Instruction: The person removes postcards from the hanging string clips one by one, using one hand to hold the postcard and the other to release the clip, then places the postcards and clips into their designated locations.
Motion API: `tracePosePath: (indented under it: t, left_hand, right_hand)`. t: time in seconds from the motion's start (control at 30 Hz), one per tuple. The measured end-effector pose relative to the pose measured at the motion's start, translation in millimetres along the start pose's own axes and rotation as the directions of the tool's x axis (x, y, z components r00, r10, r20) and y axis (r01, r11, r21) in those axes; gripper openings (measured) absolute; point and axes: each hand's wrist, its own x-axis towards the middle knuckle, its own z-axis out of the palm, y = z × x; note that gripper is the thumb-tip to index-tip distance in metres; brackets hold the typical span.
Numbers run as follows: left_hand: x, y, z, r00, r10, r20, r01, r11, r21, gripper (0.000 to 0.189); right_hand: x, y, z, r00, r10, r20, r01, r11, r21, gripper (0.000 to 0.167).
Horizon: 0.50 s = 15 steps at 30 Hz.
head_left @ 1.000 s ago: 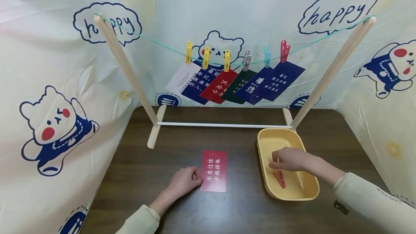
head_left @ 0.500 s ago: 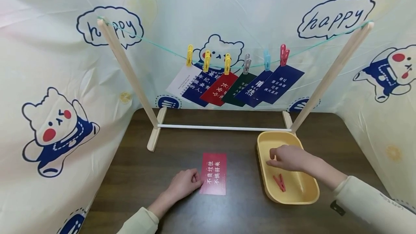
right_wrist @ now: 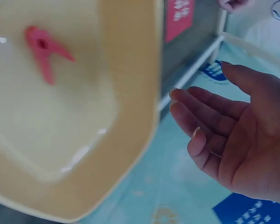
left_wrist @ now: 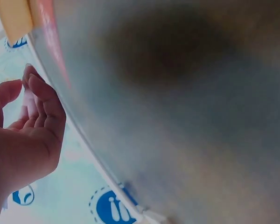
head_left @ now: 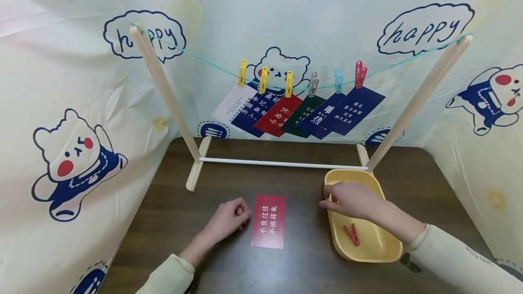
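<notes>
A red card with white writing lies on the dark wooden table. Just left of it hovers my left hand, fingers loosely curled and nothing in them. My right hand is over the left rim of a yellow plastic basin, its fingertips past the edge toward the card. In the right wrist view this hand shows relaxed fingers and a bare palm. One red clothespin lies in the basin, also seen as a pink-red clothespin near the right wrist camera.
Behind stands a wooden frame with a white crossbar and a green string. Several cards, such as a green card, hang from it by yellow, grey, blue and red clothespins. A printed cloth encloses the table.
My right hand has moved left from inside the basin to over its left rim. My left hand has drawn slightly away from the card's left edge.
</notes>
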Motion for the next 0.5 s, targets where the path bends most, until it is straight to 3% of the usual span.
tracePosePath:
  t: [0.13, 0.3, 0.4, 0.5]
  left_hand:
    - [8.7, 7.1, -13.4, 0.999, 0.002, -0.053, -0.004, 1.0, -0.028, 0.009]
    - [19.5, 20.0, -33.4, 0.992, 0.052, -0.115, -0.06, 0.996, -0.063, 0.006]
    - [26.1, 27.6, -47.9, 0.979, 0.108, -0.174, -0.118, 0.992, -0.046, 0.005]
    - [33.7, 35.0, -64.6, 0.954, 0.162, -0.251, -0.173, 0.985, -0.025, 0.006]
  right_hand:
    - [10.3, -12.3, -14.9, 1.0, -0.025, -0.015, 0.026, 1.0, 0.01, 0.023]
    - [17.2, -33.6, -48.0, 0.995, -0.054, -0.087, 0.053, 0.998, -0.023, 0.024]
    - [20.7, -49.5, -70.9, 0.988, -0.068, -0.139, 0.06, 0.996, -0.063, 0.026]
    - [26.9, -65.7, -92.9, 0.98, -0.083, -0.179, 0.065, 0.992, -0.106, 0.026]
